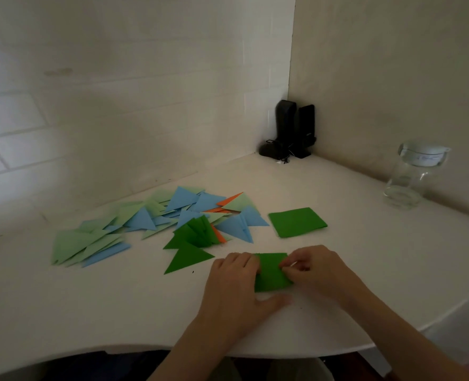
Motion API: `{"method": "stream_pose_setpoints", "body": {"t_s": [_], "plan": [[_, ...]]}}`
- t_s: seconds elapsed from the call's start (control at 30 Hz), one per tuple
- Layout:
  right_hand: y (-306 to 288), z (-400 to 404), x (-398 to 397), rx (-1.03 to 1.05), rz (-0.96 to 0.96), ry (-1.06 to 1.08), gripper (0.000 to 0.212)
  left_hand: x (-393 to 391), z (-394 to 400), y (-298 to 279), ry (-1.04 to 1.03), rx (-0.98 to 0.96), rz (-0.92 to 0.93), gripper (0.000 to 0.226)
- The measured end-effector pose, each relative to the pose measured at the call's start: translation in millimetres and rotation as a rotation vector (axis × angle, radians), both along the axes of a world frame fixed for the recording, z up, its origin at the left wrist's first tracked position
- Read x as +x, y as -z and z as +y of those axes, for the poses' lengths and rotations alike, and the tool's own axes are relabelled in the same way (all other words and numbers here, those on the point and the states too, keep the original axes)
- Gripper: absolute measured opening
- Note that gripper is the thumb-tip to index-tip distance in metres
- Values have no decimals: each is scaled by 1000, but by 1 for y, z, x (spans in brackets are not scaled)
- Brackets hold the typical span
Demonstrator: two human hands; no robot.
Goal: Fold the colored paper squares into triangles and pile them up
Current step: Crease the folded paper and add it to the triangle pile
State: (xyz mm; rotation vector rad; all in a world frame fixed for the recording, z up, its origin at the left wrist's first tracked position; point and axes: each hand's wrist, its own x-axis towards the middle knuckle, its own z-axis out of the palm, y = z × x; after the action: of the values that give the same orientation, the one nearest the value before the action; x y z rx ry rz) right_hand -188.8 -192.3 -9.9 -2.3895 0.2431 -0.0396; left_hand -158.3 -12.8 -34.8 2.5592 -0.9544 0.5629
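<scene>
A dark green paper square [271, 272] lies flat on the white table near the front edge, between my two hands. My left hand [234, 281] rests on its left side with the fingers over the paper's edge and the thumb stretched below it. My right hand [311, 268] pinches the paper's right edge with curled fingers. A small stack of dark green squares [297, 222] sits just beyond. To the left spreads a loose pile of folded triangles [156, 218] in blue, light green, orange and dark green, with one dark green triangle [187, 260] nearest my left hand.
A clear glass jar [412, 178] stands at the right by the wall. Black speakers with cables [294, 130] occupy the far corner. The rounded table edge [283, 353] runs close below my forearms.
</scene>
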Motion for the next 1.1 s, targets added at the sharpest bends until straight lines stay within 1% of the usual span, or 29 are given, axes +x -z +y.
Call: {"method": "stream_pose_setpoints", "body": {"t_s": [0.1,0.17,0.2,0.23,0.27,0.33,0.37,0.4,0.5,0.57,0.6,0.67,0.83,0.93,0.97,1.1], "plan": [[-1,4,-3,-1,18,-10,15,0,-1,6,-4,-51,-18,41],[-7,6,-6,85,29,-25,19,4,-1,12,15,-49,-42,27],[-12,7,-10,123,56,-70,23,6,1,14,35,-55,-57,23],[-17,7,-13,111,96,-139,30,9,2,17,58,-66,-77,22],[-21,7,-16,26,136,-203,39,12,5,18,76,-76,-98,24],[-21,5,-14,-255,143,-245,52,16,10,18,97,-73,-113,29],[-19,5,-12,-349,115,-232,53,17,12,17,102,-65,-104,31],[-15,5,-8,-375,75,-206,50,18,14,16,105,-64,-89,31],[-1,8,-5,-292,-60,-132,27,19,21,14,87,-138,0,28],[6,7,-5,-229,-133,-71,24,22,25,14,16,-235,94,23],[7,6,-5,-197,-152,-35,24,22,26,14,-26,-279,136,19],[8,6,-5,-161,-166,31,24,19,25,14,-92,-327,152,14],[7,9,8,-203,-105,72,29,18,14,13,-217,-248,94,23],[10,13,13,-277,-74,98,36,21,8,14,-257,-206,87,39],[11,14,13,-312,-65,103,38,21,6,15,-262,-208,83,40],[12,19,10,-434,-65,121,46,25,8,18,-241,-215,86,30]]}}
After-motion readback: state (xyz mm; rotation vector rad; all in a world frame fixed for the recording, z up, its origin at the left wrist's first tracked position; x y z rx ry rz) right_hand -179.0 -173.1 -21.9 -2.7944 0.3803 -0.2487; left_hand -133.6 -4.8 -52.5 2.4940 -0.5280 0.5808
